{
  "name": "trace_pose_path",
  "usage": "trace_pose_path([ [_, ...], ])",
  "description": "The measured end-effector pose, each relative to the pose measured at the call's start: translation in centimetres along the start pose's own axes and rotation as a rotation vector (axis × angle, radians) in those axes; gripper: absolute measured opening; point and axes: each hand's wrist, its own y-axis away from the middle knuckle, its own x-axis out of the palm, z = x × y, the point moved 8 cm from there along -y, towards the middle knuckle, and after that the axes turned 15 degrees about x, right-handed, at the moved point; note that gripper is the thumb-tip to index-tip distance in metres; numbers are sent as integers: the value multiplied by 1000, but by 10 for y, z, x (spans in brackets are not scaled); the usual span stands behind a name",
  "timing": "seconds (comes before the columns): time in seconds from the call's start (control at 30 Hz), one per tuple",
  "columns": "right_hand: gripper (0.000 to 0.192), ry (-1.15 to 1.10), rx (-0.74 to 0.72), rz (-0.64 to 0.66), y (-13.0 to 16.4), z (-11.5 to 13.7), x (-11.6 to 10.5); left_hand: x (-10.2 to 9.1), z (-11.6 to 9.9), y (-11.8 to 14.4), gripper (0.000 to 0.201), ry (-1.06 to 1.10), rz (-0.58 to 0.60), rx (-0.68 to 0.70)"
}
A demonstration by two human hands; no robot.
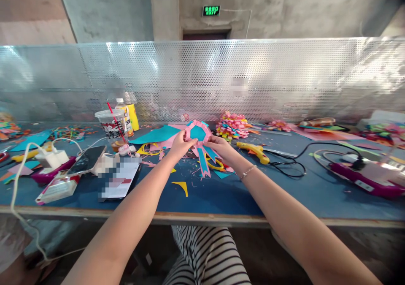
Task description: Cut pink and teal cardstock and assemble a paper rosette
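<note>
Both my hands hold a paper rosette (198,133) with a pink pleated rim, a teal centre and two teal-and-pink ribbon tails hanging down. My left hand (182,145) pinches its left edge and my right hand (222,147) grips its right lower edge, a thin bracelet on that wrist. The rosette is lifted just above the blue table (221,196). Under it lie yellow scissors (214,165) and paper scraps.
A yellow glue gun (255,151) with a black cord lies to the right, a heap of folded coloured paper (232,126) behind it. On the left stand a plastic cup with a straw (112,126), a bottle (126,114), a phone (86,159) and a charger. A perforated metal screen (284,74) backs the table.
</note>
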Motion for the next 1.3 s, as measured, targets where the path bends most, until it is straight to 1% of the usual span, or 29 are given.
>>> trace_pose_path([
  [0.13,28,64,22,-57,-2,-5,-6,-9,18,1,25,49,-118,-116],
  [0.23,27,113,86,-62,-2,-12,-8,-12,28,0,24,66,-136,-148],
  [0.3,26,90,113,-40,-1,-13,-8,-12,32,1,26,85,-140,-175],
  [0.47,24,-88,125,43,-3,-13,-8,-10,31,5,30,163,-163,-239],
  [0.57,23,-132,154,62,-7,-19,-10,-9,29,6,30,210,-187,-267],
  [0.67,23,-115,154,77,-9,-22,-12,-9,31,7,29,261,-198,-296],
  [0.77,23,-88,127,78,-8,-20,-12,-9,34,8,29,281,-200,-314],
  [0.83,23,-63,113,64,-7,-18,-13,-10,36,9,30,279,-204,-323],
  [0.97,21,49,146,44,-9,-23,-14,-12,38,9,35,231,-214,-356],
  [1.03,17,211,159,-3,-11,-25,-16,-16,39,9,37,201,-236,-368],
  [1.07,17,320,160,-50,-11,-24,-18,-18,39,10,36,190,-249,-371],
  [1.13,20,521,94,-200,-5,-11,-25,-22,40,10,33,172,-274,-376],
  [1.17,22,582,19,-290,2,2,-29,-24,42,11,31,163,-288,-380],
  [1.23,29,628,-200,-452,24,38,-38,-27,45,13,29,138,-314,-393],
  [1.3,37,670,-390,-548,52,76,-56,-27,48,14,27,132,-315,-401],
])
